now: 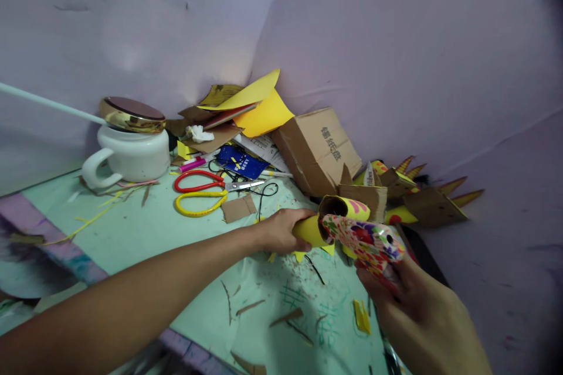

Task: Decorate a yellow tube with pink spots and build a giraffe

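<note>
My left hand (285, 231) is closed around a yellow paper-covered cardboard tube (313, 231), held low over the table. In my right hand (422, 310) is a glue gun (363, 240) with a bright floral pattern, its front end at the yellow tube's end. Whether the tip touches the tube I cannot tell. Just behind them shows the open brown end of another yellow roll (354, 209) with pink marks. Red-and-yellow-handled scissors (202, 192) lie beyond my left forearm, beside a small cardboard square (238, 208).
A white mug (134, 155) with a gold-rimmed lid (132, 114) stands at the left. A cardboard box (319, 149), yellow paper (264, 114) and a blue card (243, 161) lie at the back. Spiky yellow-and-cardboard pieces (433, 205) sit at the right. Scraps (285, 316) litter the front.
</note>
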The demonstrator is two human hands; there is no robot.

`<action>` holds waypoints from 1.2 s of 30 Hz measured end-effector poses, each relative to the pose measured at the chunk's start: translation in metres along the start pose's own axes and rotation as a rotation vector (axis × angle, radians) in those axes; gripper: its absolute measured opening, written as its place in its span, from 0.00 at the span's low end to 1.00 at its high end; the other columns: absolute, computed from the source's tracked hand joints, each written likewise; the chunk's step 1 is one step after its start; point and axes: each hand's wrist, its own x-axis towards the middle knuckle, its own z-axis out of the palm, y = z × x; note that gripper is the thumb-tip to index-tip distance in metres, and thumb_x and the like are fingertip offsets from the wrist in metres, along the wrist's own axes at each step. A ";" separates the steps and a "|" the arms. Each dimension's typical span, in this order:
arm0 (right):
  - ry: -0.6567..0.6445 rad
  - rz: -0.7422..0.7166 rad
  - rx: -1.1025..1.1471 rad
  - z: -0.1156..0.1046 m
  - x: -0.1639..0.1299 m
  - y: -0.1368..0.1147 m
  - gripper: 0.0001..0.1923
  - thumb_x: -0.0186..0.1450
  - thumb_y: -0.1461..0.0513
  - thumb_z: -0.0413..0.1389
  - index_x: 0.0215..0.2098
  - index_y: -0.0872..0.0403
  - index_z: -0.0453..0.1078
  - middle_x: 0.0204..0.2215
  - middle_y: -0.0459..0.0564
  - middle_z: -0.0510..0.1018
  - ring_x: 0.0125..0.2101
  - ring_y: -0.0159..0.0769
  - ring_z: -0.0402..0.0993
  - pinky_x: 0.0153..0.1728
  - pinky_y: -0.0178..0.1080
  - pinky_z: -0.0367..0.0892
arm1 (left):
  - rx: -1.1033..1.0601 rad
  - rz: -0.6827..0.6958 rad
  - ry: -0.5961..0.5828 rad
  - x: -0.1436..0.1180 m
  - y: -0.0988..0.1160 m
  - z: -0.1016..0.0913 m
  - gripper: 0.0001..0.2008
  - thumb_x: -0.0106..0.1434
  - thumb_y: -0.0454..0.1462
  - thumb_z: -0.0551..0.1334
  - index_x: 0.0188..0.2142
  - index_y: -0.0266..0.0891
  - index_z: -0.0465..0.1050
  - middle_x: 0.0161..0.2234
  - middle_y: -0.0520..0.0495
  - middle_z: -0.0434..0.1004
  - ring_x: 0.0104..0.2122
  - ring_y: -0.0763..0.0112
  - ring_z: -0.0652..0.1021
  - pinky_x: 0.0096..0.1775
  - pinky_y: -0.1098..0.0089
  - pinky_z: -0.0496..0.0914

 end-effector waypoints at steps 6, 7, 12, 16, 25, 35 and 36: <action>-0.036 0.001 -0.068 -0.003 -0.003 0.003 0.19 0.60 0.49 0.52 0.46 0.46 0.72 0.24 0.49 0.82 0.17 0.41 0.74 0.16 0.36 0.62 | -0.017 -0.009 -0.009 0.000 -0.002 0.000 0.32 0.47 0.34 0.66 0.54 0.35 0.68 0.46 0.40 0.77 0.44 0.56 0.76 0.43 0.64 0.70; -0.046 0.005 -0.073 -0.003 -0.004 0.004 0.20 0.60 0.48 0.52 0.47 0.46 0.72 0.25 0.49 0.82 0.17 0.40 0.74 0.15 0.36 0.61 | -0.016 0.001 -0.005 0.000 -0.002 0.000 0.32 0.47 0.34 0.66 0.54 0.35 0.68 0.46 0.40 0.77 0.44 0.57 0.76 0.43 0.64 0.70; -0.069 0.094 -0.074 -0.004 -0.008 -0.004 0.24 0.60 0.45 0.49 0.47 0.46 0.71 0.25 0.50 0.82 0.15 0.40 0.71 0.15 0.37 0.58 | 0.000 0.024 0.003 0.000 -0.002 -0.001 0.30 0.47 0.34 0.66 0.53 0.35 0.69 0.46 0.40 0.77 0.44 0.56 0.76 0.44 0.63 0.70; -0.053 0.197 -0.060 -0.005 -0.010 -0.019 0.20 0.60 0.46 0.47 0.37 0.47 0.73 0.23 0.50 0.80 0.22 0.45 0.75 0.22 0.40 0.64 | -0.023 0.024 0.002 0.000 -0.001 -0.001 0.31 0.46 0.33 0.65 0.53 0.34 0.68 0.46 0.40 0.77 0.44 0.56 0.76 0.44 0.62 0.70; 0.065 0.527 0.734 -0.023 -0.034 0.035 0.14 0.47 0.54 0.67 0.25 0.52 0.71 0.16 0.45 0.72 0.19 0.37 0.70 0.17 0.34 0.64 | -0.090 -0.047 0.000 -0.001 0.003 0.000 0.30 0.46 0.32 0.63 0.51 0.31 0.69 0.43 0.39 0.77 0.39 0.58 0.76 0.38 0.64 0.71; 0.343 0.675 1.111 0.014 -0.014 0.094 0.22 0.42 0.61 0.68 0.34 0.52 0.69 0.21 0.40 0.74 0.18 0.30 0.69 0.19 0.33 0.65 | -0.030 -0.083 0.004 0.003 0.010 -0.003 0.28 0.47 0.36 0.62 0.50 0.33 0.68 0.43 0.42 0.76 0.43 0.56 0.74 0.46 0.60 0.68; 0.356 0.675 1.086 0.023 -0.006 0.098 0.21 0.43 0.61 0.68 0.34 0.53 0.69 0.20 0.40 0.74 0.17 0.30 0.68 0.19 0.33 0.65 | -0.018 -0.083 0.002 0.003 0.010 -0.003 0.27 0.48 0.37 0.62 0.50 0.33 0.68 0.43 0.42 0.76 0.43 0.55 0.74 0.46 0.60 0.67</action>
